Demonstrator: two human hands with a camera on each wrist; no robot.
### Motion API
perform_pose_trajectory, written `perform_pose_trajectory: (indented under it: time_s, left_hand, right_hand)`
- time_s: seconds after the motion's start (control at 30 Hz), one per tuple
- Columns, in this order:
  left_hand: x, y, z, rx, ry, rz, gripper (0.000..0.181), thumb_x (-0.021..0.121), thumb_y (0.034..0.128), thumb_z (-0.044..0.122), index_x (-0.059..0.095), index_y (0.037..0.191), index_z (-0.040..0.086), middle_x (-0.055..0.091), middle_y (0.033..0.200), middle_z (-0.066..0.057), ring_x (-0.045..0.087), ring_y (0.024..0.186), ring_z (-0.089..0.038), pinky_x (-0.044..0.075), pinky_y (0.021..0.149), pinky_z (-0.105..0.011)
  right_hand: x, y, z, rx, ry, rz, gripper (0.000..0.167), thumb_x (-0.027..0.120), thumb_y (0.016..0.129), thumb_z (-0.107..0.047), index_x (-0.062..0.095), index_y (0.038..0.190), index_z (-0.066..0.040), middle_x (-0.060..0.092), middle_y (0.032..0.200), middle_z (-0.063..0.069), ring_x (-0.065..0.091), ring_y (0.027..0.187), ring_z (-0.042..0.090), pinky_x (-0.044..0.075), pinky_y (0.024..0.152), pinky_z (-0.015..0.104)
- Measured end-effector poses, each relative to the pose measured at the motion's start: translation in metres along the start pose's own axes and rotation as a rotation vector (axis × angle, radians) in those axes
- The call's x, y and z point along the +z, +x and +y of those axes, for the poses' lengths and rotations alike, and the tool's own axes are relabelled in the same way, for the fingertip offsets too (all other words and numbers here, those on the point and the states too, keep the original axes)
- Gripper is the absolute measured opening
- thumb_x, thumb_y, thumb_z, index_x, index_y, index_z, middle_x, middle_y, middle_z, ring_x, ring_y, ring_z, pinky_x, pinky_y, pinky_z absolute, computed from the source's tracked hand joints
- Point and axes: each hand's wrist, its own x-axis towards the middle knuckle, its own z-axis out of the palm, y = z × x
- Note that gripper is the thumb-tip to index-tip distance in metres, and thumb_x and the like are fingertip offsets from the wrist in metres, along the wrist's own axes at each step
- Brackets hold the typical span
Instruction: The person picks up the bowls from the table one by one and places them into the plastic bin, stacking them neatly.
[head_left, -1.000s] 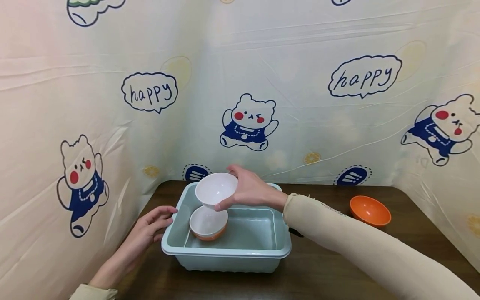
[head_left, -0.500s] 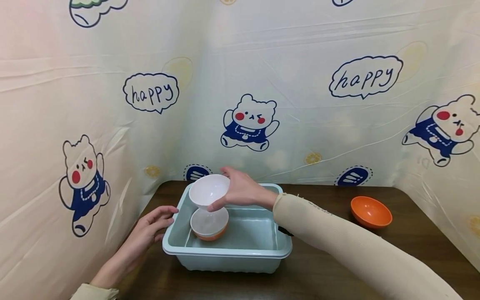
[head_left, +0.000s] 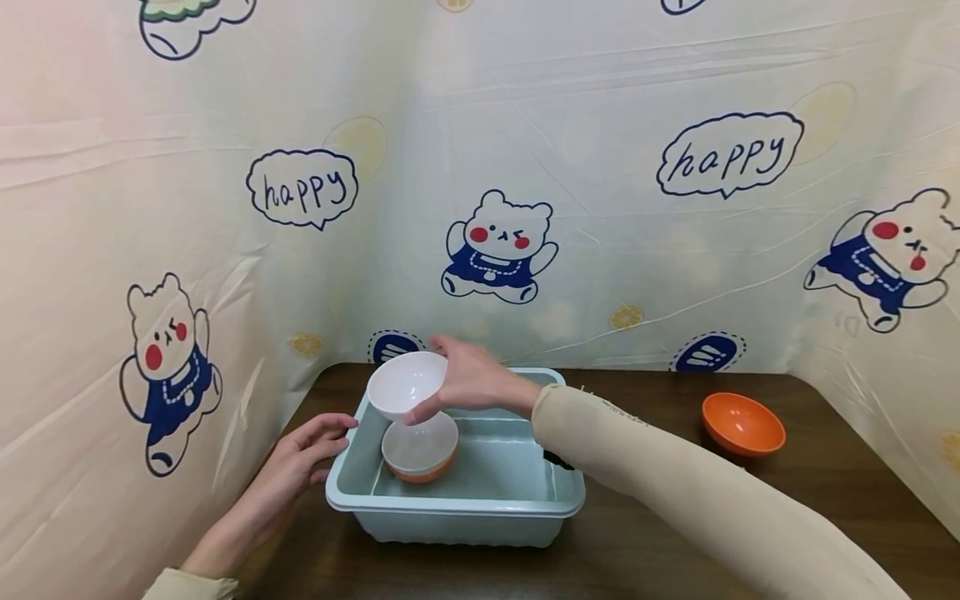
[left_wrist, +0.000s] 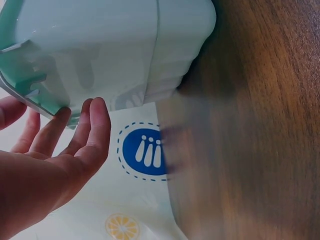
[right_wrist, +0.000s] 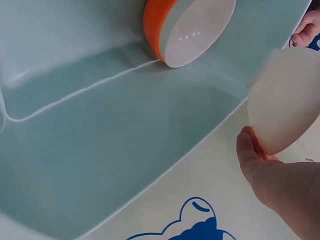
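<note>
My right hand (head_left: 476,379) pinches a white bowl (head_left: 405,385) at its right side, thumb near and fingers on the far side, in the air above the left part of a pale green basin (head_left: 457,503). Below it, inside the basin, a pale bowl (head_left: 420,443) sits nested in an orange bowl (head_left: 424,477). In the right wrist view the held bowl (right_wrist: 285,100) tilts beside the basin's edge. My left hand (head_left: 288,467) grips the basin's left rim; in the left wrist view its fingertips (left_wrist: 99,106) rest against the outer wall (left_wrist: 110,55).
Another orange bowl (head_left: 742,424) stands at the right on the dark wooden table (head_left: 660,533). A printed cloth (head_left: 600,250) hangs behind the table and along both sides.
My right hand has moved left with the white bowl and slightly down. My left hand stays at the rim, and the nested bowls have not moved.
</note>
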Motion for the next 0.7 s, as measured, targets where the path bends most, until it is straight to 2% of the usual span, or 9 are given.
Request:
perform_pose_trajectory:
  time_s: [0.47, 0.7]
  left_hand:
    - [-0.001, 0.000, 0.002, -0.016, 0.008, 0.006, 0.037, 0.053, 0.1111, 0.019, 0.053, 0.144, 0.002, 0.049, 0.155, -0.022, 0.056, 0.130, -0.027, 0.056, 0.088, -0.037]
    - [0.000, -0.001, 0.001, -0.011, -0.002, 0.005, 0.037, 0.054, 0.1105, 0.017, 0.053, 0.144, 0.001, 0.050, 0.154, -0.023, 0.059, 0.124, -0.021, 0.057, 0.087, -0.036]
  right_hand:
    - [0.008, 0.011, 0.005, 0.015, 0.014, -0.021, 0.113, 0.094, 0.068, -0.053, 0.040, 0.160, -0.018, 0.052, 0.156, 0.005, 0.058, 0.128, 0.023, 0.052, 0.103, 0.047]
    - [0.013, 0.012, 0.009, 0.023, 0.039, -0.042, 0.108, 0.096, 0.068, -0.050, 0.043, 0.157, -0.016, 0.055, 0.150, 0.005, 0.059, 0.122, 0.022, 0.052, 0.102, 0.045]
